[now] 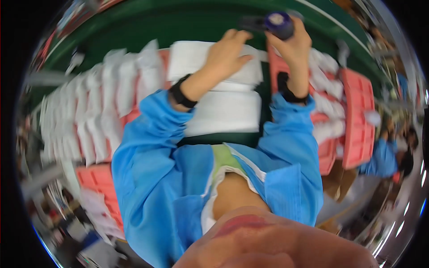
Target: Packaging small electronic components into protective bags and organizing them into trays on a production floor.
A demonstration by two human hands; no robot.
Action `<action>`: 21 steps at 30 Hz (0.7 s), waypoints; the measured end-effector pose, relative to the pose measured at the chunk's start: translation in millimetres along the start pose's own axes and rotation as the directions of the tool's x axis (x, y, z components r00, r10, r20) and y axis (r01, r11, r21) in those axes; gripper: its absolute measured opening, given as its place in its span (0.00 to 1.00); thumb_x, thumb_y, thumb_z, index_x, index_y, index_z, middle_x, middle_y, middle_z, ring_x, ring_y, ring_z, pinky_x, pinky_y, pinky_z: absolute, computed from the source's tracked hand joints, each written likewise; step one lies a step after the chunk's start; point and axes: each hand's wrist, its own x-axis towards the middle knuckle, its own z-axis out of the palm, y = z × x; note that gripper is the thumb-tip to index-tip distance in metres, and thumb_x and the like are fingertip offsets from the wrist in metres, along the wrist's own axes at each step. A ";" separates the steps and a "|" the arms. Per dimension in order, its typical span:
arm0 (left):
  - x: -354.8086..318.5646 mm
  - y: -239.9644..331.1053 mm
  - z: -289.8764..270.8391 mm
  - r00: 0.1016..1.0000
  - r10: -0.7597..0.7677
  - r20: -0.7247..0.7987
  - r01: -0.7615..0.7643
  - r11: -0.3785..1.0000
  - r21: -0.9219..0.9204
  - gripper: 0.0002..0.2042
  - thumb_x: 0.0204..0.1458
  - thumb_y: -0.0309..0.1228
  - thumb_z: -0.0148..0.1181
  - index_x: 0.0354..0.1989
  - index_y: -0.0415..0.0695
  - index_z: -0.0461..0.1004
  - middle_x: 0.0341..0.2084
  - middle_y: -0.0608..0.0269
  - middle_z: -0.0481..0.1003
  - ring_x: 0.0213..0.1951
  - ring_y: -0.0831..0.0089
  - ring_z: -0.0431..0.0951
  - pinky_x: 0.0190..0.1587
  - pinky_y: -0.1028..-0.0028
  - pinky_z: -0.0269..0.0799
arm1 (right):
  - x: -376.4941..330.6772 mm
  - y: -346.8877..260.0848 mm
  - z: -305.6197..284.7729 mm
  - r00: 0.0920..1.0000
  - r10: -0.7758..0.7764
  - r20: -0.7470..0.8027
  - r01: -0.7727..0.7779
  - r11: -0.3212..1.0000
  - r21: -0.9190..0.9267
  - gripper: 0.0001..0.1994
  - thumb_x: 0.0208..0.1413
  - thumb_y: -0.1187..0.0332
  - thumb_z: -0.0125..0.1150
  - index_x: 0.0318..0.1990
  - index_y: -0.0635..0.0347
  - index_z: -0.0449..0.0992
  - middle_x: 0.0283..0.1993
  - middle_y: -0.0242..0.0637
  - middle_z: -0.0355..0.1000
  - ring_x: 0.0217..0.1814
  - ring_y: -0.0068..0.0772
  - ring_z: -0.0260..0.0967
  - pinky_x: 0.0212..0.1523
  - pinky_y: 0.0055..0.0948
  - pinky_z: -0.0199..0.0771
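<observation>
My right hand (295,49) is closed around a dark purple cylinder (280,26) with a pale patch at the centre of its round end. I cannot make out its exact kind. A blurred dark grey piece (253,23) lies just left of it; whether the two are joined I cannot tell. My left hand (227,52) is over a stack of white sheets or flat bags (190,58), its fingers spread and nothing visible in them. A second white stack (232,114) lies nearer to me.
White-wrapped items (127,80) stand in a long row to the left over a pink tray (100,181). More wrapped items (328,109) lie at the right beside an upright pink tray (359,118). Beneath everything is a green table surface (201,24). People in blue (382,156) are off to the right.
</observation>
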 end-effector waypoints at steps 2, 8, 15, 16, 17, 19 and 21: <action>-7.6 6.8 6.9 0.988 0.017 0.156 -0.019 1.000 0.014 0.23 0.41 0.38 0.68 0.45 0.45 0.70 0.36 0.54 0.71 0.41 0.53 0.75 0.38 0.62 0.73 | 1.1 8.7 -19.0 0.999 0.044 0.018 -0.043 0.999 -0.022 0.31 0.32 0.66 0.76 0.50 0.60 0.72 0.38 0.44 0.73 0.37 0.40 0.74 0.39 0.31 0.75; -19.4 7.6 26.2 0.964 -0.028 0.266 -0.052 0.956 0.288 0.13 0.42 0.37 0.68 0.34 0.47 0.75 0.31 0.59 0.72 0.33 0.59 0.76 0.33 0.65 0.73 | 4.8 -15.7 -59.8 0.943 0.287 0.171 -0.322 0.916 0.239 0.25 0.32 0.72 0.70 0.43 0.64 0.70 0.36 0.37 0.71 0.39 0.28 0.68 0.44 0.25 0.68; -21.0 0.5 38.9 0.981 0.024 0.192 -0.081 0.953 0.293 0.10 0.43 0.35 0.67 0.31 0.46 0.75 0.25 0.61 0.72 0.28 0.60 0.76 0.30 0.66 0.72 | 3.2 -23.7 -74.8 0.942 0.215 0.257 -0.286 0.916 0.282 0.26 0.31 0.72 0.71 0.43 0.65 0.70 0.36 0.37 0.71 0.38 0.27 0.67 0.44 0.25 0.68; -21.9 -2.0 39.6 0.985 0.027 0.171 -0.075 0.958 0.278 0.10 0.44 0.35 0.66 0.31 0.45 0.75 0.24 0.61 0.72 0.27 0.61 0.75 0.29 0.66 0.71 | 2.9 -24.4 -76.3 0.940 0.206 0.271 -0.281 0.920 0.274 0.26 0.31 0.72 0.72 0.43 0.65 0.70 0.36 0.36 0.71 0.39 0.27 0.67 0.44 0.25 0.68; -20.5 -3.3 37.4 0.985 0.030 0.169 -0.077 0.957 0.280 0.10 0.44 0.35 0.66 0.31 0.45 0.75 0.24 0.61 0.72 0.27 0.61 0.75 0.29 0.66 0.71 | 3.5 -24.2 -78.9 0.940 0.194 0.279 -0.271 0.924 0.269 0.26 0.31 0.72 0.72 0.43 0.65 0.70 0.36 0.36 0.70 0.39 0.26 0.67 0.44 0.25 0.68; -19.3 -8.1 29.6 0.987 -0.046 0.151 0.031 0.994 0.101 0.08 0.46 0.33 0.65 0.31 0.44 0.75 0.25 0.62 0.73 0.25 0.65 0.75 0.27 0.70 0.70 | 4.4 -24.1 -84.3 0.941 0.180 0.288 -0.259 0.929 0.265 0.26 0.31 0.72 0.72 0.44 0.65 0.70 0.36 0.36 0.70 0.39 0.26 0.67 0.44 0.25 0.67; -16.6 -14.1 21.7 0.985 -0.089 0.145 0.088 0.996 0.011 0.08 0.47 0.32 0.65 0.32 0.44 0.75 0.25 0.62 0.74 0.25 0.68 0.75 0.26 0.71 0.69 | 5.3 -24.4 -90.0 0.913 0.209 0.349 -0.321 0.897 0.303 0.27 0.31 0.73 0.72 0.45 0.64 0.69 0.37 0.35 0.70 0.40 0.26 0.66 0.45 0.25 0.67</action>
